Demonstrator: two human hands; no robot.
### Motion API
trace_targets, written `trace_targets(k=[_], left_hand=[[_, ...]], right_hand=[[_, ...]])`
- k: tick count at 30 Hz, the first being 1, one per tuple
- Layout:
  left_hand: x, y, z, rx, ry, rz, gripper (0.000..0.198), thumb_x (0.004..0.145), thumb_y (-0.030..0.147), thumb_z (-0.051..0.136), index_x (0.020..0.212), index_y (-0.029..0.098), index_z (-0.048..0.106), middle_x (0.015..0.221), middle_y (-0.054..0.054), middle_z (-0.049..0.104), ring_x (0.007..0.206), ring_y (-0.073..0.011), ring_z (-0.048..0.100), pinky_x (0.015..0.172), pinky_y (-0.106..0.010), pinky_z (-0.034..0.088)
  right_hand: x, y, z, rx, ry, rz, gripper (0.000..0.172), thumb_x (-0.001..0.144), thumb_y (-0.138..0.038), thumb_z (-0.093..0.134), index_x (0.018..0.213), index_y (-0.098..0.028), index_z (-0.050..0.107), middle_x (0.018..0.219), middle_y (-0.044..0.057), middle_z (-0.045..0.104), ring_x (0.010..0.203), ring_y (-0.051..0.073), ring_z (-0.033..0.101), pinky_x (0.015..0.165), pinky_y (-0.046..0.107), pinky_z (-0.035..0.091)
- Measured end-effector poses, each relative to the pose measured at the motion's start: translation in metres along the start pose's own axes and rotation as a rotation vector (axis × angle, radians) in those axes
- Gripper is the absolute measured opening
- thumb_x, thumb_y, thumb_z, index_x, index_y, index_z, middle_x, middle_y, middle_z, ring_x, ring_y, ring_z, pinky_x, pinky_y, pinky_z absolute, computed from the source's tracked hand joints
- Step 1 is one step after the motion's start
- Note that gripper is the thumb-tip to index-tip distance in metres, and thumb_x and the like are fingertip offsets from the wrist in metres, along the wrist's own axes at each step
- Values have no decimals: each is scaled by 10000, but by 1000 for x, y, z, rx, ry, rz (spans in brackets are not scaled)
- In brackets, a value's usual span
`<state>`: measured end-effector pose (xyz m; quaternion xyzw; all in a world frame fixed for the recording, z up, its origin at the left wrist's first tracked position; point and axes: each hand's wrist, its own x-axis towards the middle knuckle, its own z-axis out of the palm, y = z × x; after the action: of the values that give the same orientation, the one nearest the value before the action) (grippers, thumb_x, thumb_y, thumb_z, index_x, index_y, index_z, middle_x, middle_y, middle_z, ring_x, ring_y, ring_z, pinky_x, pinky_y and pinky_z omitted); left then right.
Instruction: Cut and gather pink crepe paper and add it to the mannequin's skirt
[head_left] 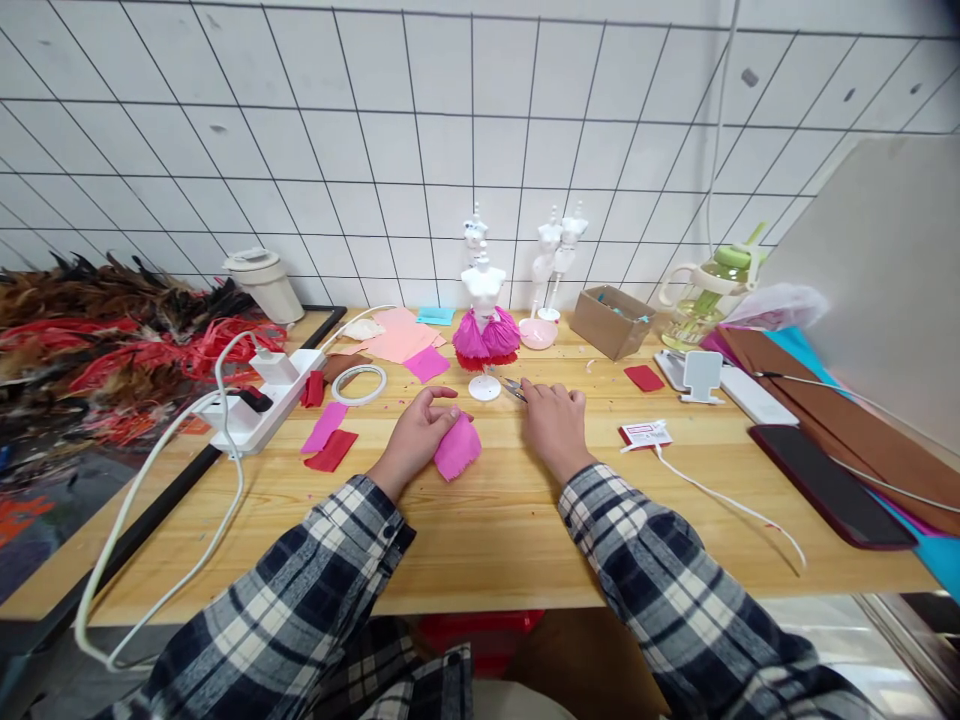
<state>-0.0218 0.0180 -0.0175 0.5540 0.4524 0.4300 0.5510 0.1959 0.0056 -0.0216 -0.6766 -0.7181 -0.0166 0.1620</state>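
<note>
My left hand (420,435) pinches a pink piece of crepe paper (457,448) between thumb and fingers, a little above the table. My right hand (553,420) rests low on the wood, its fingers curled over a small pair of scissors (514,389); only the metal blades show, pointing away to the left. Just beyond both hands stands a white miniature dress form (484,285) on a round base. It wears a ruffled skirt (486,338), magenta above with a red layer below.
On the left are a power strip (274,400) with cables, a tape roll (359,384), paper scraps and feathers. Behind stand more dress forms (547,250) and a cardboard box (611,322). To the right are a jug (709,295), a phone stand (703,376) and a glue tube (646,433).
</note>
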Motion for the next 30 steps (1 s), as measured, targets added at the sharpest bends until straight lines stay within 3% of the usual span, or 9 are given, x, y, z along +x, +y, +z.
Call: trace_targets(k=[4, 9, 12, 16, 24, 27, 30], left_hand=[[-2, 0, 0, 58, -17, 17, 450, 758, 436, 691, 1090, 202, 496, 776, -39, 722, 585, -154, 629, 506, -222, 416], [-1, 0, -4, 74, 1, 29, 423, 758, 430, 681, 1073, 187, 535, 706, -9, 684, 542, -131, 584, 487, -210, 389], [0, 0, -5, 52, -3, 46, 412, 750, 411, 684, 1066, 184, 548, 668, 13, 658, 510, -116, 552, 477, -203, 367], [0, 0, -5, 2, -32, 33, 429, 731, 389, 700, 1071, 184, 537, 713, 5, 675, 568, -130, 592, 525, -213, 403], [-1, 2, -4, -15, -27, 9, 430, 709, 365, 710, 1066, 189, 547, 715, 12, 668, 598, -138, 607, 562, -229, 423], [-1, 1, -3, -41, -20, 4, 440, 695, 348, 719, 1064, 185, 544, 719, 12, 665, 611, -135, 612, 575, -228, 431], [0, -1, -2, -84, -18, -3, 463, 684, 320, 727, 1074, 187, 516, 706, 20, 654, 618, -130, 616, 594, -225, 443]], right_hand=[[2, 6, -8, -2, 56, 24, 452, 931, -158, 348, 1349, -235, 500, 1143, 140, 669, 1042, 276, 526, 988, 507, 204], [14, 52, -17, 27, 109, 180, 444, 938, -245, 383, 1369, -231, 491, 1220, 131, 638, 1088, 293, 521, 922, 453, 306], [17, 71, -17, -6, 50, 234, 441, 935, -259, 402, 1361, -240, 514, 1214, 140, 639, 1098, 307, 524, 881, 432, 352], [18, 75, -14, -33, -55, 248, 427, 924, -243, 424, 1330, -259, 557, 1205, 148, 646, 1116, 309, 531, 883, 440, 372], [17, 81, -7, -48, -95, 329, 412, 896, -348, 509, 1290, -258, 586, 1191, 144, 650, 1133, 324, 532, 884, 465, 388], [14, 76, -12, -1, 53, 284, 438, 897, -411, 517, 1282, -212, 586, 1257, 147, 603, 1161, 322, 497, 920, 459, 379], [5, 46, -20, 134, 235, 33, 414, 940, -408, 451, 1256, -176, 586, 1220, 136, 603, 1132, 272, 497, 968, 407, 360]])
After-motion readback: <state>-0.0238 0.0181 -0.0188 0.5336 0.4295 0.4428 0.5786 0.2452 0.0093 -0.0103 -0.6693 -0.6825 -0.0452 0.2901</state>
